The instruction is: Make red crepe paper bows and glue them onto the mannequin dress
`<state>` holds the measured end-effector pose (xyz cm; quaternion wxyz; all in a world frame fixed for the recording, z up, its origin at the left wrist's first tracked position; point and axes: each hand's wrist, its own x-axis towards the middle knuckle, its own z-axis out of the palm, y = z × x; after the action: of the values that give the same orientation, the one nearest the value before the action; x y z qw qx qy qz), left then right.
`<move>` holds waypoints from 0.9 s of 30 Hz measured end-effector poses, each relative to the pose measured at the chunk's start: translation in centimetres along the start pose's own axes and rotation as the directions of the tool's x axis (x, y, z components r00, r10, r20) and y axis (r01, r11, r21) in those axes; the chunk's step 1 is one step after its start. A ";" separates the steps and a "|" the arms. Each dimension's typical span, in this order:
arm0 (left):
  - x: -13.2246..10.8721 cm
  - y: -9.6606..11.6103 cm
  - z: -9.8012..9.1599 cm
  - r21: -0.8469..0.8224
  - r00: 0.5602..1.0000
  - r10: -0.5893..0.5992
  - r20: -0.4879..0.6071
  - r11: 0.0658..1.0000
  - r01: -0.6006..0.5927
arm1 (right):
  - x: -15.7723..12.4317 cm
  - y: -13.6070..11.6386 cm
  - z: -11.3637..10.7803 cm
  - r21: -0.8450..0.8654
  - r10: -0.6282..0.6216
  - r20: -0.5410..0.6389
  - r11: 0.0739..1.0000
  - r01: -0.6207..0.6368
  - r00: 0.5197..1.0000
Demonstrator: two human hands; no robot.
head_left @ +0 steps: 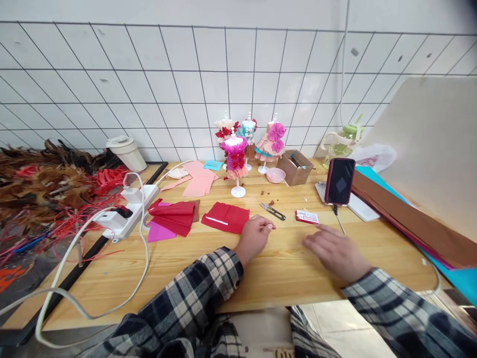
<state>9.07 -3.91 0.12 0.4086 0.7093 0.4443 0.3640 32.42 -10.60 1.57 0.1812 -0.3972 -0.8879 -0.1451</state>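
Pale wooden desk (179, 268) against a tiled wall. Heap of brown feathers (44, 184) at its left end; long brown and teal paper sheets (410, 214) stacked along its right.

Work so far, as I judge it: four small dress forms (234, 156) at the back already wear finished paper gowns. Nothing half-made lies in front, only folded stock.

Left hand (255, 237) rests on the desk, fingers curled in, thumb tip against forefinger. Whether it pinches anything small, cannot tell. Just left of it, touching or nearly so, lies a red folded sheet (226, 218). More red and pink folds (171, 219) sit further left.

Right hand (337, 251) is low over the desk, fingers spread and blurred, holding nothing. Its fingertips are near a red-and-white packet (307, 217).

Phone (339, 181) stands propped behind the packet.

Containers: a cardboard box (296, 167), open and tipped, shows a bit of teal at the rim, the rest hidden. Beside it a pink bowl (276, 175), contents not visible.

Snips (273, 211) lie untouched between the hands.
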 end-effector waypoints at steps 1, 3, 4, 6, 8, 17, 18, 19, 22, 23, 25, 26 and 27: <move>0.1 0.1 -0.2 -0.064 1.000 0.005 0.005 0.998 -0.005 | -0.2 0.8 -0.4 0.020 0.194 0.036 0.981 -0.195 0.980; -0.1 0.5 -0.1 -0.124 0.995 0.082 0.060 0.989 -0.074 | -0.3 2.6 -1.0 0.077 0.567 0.128 0.812 -0.578 0.814; -0.3 0.7 0.1 -0.129 0.987 0.132 0.090 0.984 -0.120 | -0.3 3.5 -1.1 0.133 0.681 0.198 0.694 -0.707 0.705; -0.9 0.9 0.4 -0.112 0.968 0.212 0.132 0.974 -0.198 | -0.1 5.2 -1.0 0.262 0.769 0.360 0.460 -0.848 0.529; -1.1 0.9 0.3 -0.090 0.963 0.235 0.134 0.970 -0.225 | 0.3 6.3 -0.2 0.350 0.762 0.493 0.269 -0.897 0.421; -0.8 -0.1 -2.3 -0.146 0.987 0.126 0.096 0.983 -0.111 | 1.1 8.9 3.7 0.240 0.739 0.620 0.139 -0.961 0.262; -0.8 -0.1 -2.6 -0.201 0.991 0.087 0.101 0.978 -0.065 | 1.1 9.2 3.5 0.173 0.743 0.612 0.211 -0.962 0.273; -0.9 -0.2 -2.9 -0.269 0.992 0.039 0.122 0.963 -0.005 | 1.0 9.5 3.1 0.109 0.748 0.592 0.294 -0.950 0.299; -1.1 -0.7 -4.6 -0.507 0.974 -0.071 0.216 0.844 0.174 | 0.6 8.6 0.9 -0.005 0.770 0.396 0.547 -0.837 0.501; -1.2 -1.0 -5.4 -0.578 0.971 -0.079 0.224 0.792 0.197 | 0.5 7.7 -0.1 -0.027 0.764 0.271 0.615 -0.788 0.586; -1.5 -1.4 -6.8 -0.664 0.973 -0.056 0.222 0.722 0.193 | 0.4 4.9 -1.9 -0.055 0.731 0.013 0.682 -0.729 0.683; -1.6 -1.5 -7.4 -0.686 0.973 -0.031 0.228 0.704 0.183 | 0.6 3.2 -2.6 -0.011 0.711 -0.066 0.702 -0.713 0.701; -1.8 -1.6 -7.8 -0.698 0.972 -0.004 0.234 0.696 0.171 | 0.9 1.4 -3.0 0.077 0.716 -0.113 0.698 -0.712 0.689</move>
<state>1.10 -3.12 1.57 0.7135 0.5084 0.2553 0.4089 33.52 -10.34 4.82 0.2880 -0.6976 -0.6514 -0.0779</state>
